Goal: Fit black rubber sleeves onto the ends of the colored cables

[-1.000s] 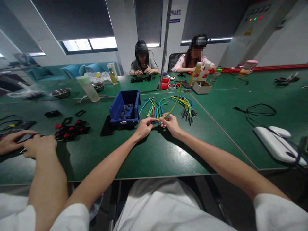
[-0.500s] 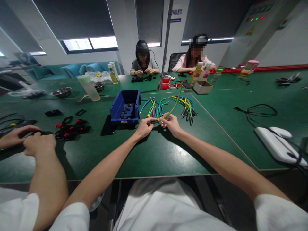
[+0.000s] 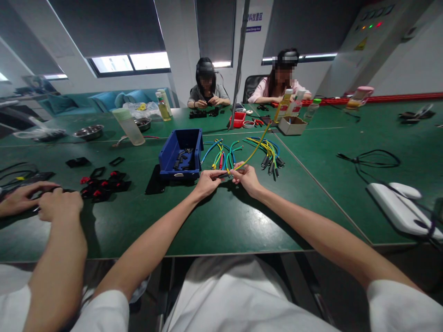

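Note:
My left hand [image 3: 208, 182] is closed on a small black sleeve [image 3: 224, 175], of which only a short part shows. Against it, my right hand [image 3: 248, 179] pinches a yellow cable [image 3: 258, 147] near its end. The cable's free length rises up and to the right over the table. Just beyond my hands lie loose blue, yellow and green cables [image 3: 218, 152], a red piece [image 3: 221, 160] among them. To the right is a bundle of cables with black ends [image 3: 270, 159]. Left of my hands stands a blue bin [image 3: 166, 159] with black sleeves [image 3: 182, 160] inside.
A co-worker's hands [image 3: 58, 203] work at the left beside black and red parts [image 3: 104, 184]. A black phone-like slab [image 3: 154, 180] lies by the bin. Farther back are a bottle [image 3: 128, 129], a cardboard box [image 3: 291, 127] and two people. A white device [image 3: 398, 207] lies right.
The yellow cable's free end has swung to the right and lower. My hands stay in nearly the same place. The co-worker's forearm at the left has shifted slightly.

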The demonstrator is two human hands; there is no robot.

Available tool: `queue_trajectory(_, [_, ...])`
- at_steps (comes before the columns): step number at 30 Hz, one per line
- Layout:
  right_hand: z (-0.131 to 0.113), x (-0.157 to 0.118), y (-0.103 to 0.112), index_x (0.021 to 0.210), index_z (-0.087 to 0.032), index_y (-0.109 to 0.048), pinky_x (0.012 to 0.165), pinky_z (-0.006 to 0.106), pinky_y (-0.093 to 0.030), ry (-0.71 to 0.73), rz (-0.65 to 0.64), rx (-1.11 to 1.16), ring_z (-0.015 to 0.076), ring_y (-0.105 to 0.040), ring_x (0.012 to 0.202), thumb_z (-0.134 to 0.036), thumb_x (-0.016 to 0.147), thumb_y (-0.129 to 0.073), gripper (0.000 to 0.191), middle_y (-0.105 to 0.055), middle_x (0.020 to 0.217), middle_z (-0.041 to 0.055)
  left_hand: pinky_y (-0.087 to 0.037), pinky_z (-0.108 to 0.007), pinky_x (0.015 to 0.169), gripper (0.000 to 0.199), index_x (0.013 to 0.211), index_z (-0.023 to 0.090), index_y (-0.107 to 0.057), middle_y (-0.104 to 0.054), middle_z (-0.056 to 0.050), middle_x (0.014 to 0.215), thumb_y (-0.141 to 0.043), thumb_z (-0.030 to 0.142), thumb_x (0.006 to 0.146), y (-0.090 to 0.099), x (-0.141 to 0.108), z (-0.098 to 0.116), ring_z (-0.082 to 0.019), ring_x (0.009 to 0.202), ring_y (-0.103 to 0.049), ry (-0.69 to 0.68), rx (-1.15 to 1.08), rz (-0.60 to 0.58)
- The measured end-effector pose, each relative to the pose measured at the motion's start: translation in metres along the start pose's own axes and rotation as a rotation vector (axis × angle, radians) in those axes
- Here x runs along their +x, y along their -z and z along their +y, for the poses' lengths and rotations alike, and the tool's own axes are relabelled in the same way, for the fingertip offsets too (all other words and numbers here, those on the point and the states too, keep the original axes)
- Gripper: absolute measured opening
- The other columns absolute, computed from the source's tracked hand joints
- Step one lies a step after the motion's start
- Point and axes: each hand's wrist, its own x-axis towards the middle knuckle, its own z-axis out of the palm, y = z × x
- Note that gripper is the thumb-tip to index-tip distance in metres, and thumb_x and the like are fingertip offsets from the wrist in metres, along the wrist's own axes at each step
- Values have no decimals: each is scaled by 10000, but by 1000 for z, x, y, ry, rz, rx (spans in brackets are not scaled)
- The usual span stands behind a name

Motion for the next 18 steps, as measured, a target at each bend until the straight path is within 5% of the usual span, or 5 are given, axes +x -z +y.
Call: queue_trajectory(18, [3,-2,-2,835,-211,-518,462,235,-460,118,1,-48,139,-610,505,-449,695,-758,366,-600,561,-46,-565,-343,865,463,1120,119,-710,-736,-94,1065,-693,171,661,-4,-3,7,-188,846,-719,58,-191,-31])
